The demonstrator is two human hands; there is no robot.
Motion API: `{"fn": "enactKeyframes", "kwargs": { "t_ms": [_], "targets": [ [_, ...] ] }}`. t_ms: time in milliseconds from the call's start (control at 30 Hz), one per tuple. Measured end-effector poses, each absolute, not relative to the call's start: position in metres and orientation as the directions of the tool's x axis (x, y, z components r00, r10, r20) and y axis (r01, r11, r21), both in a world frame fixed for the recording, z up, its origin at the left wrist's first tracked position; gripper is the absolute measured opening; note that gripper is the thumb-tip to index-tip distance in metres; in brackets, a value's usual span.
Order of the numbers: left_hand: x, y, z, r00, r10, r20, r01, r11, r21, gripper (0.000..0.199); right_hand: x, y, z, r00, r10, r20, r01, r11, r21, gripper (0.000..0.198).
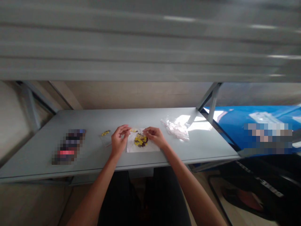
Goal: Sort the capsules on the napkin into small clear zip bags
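Yellow pieces (134, 130) pinched by left hand (120, 139), right hand (155, 136) curled, hold unclear, rounded yellow-brown heap (141, 141) on sheet (153, 147), crinkled plastic (177, 130) at two o'clock

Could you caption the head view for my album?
Left hand and right hand near small yellow and dark pieces heaped on a white sheet.

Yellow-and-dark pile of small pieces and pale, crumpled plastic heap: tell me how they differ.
The yellow-and-dark pile of small pieces is strongly coloured; the pale, crumpled plastic heap is whitish and shiny. The pile covers less area than the heap. The pile lies on a white, flat sheet, close to the right hand; the heap lies apart, farther right. Both are on the grey tabletop.
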State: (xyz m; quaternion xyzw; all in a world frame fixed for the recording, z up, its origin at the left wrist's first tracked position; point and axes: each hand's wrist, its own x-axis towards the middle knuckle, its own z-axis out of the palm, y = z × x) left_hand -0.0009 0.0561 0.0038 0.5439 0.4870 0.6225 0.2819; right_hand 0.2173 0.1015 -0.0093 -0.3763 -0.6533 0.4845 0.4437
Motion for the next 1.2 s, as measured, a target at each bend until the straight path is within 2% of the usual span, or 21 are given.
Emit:
{"fn": "enactKeyframes", "kwargs": {
  "t_ms": [133, 367, 600, 833, 933, 1100, 1200],
  "targets": [
    [-0.003, 0.057, 0.003, -0.261, 0.911, 0.318, 0.096, -0.303, 0.948, 0.044, 0.217, 0.102, -0.011, -0.338, 0.919, 0.204, 0.065, 0.239, -0.969, 0.035],
    [-0.003, 0.061, 0.003, -0.236, 0.929, 0.284, 0.022, -0.287, 0.958, 0.05, 0.216, 0.1, -0.008, -0.351, 0.918, 0.186, 0.02, 0.206, -0.978, 0.036],
    [-0.004, 0.061, 0.003, -0.198, 0.938, 0.286, 0.089, -0.273, 0.958, 0.036, 0.213, 0.097, -0.001, -0.383, 0.906, 0.18, 0.01, 0.198, -0.98, 0.038],
    [-0.002, 0.059, 0.006, -0.168, 0.947, 0.275, 0.032, -0.274, 0.961, 0.04, 0.215, 0.098, -0.004, -0.357, 0.911, 0.205, 0.064, 0.243, -0.968, 0.039],
    [-0.002, 0.06, 0.004, -0.144, 0.955, 0.259, 0.071, -0.251, 0.965, 0.04, 0.216, 0.098, -0.003, -0.341, 0.918, 0.202, 0.073, 0.24, -0.968, 0.039],
    [-0.005, 0.064, -0.002, -0.08, 0.959, 0.272, 0.266, -0.243, 0.933, 0.033, 0.215, 0.094, 0.004, -0.323, 0.923, 0.208, 0.07, 0.243, -0.968, 0.036],
    [-0.006, 0.065, -0.004, -0.054, 0.956, 0.29, 0.32, -0.258, 0.912, 0.03, 0.215, 0.094, 0.005, -0.325, 0.924, 0.2, 0.052, 0.229, -0.972, 0.038]
  ]
}}
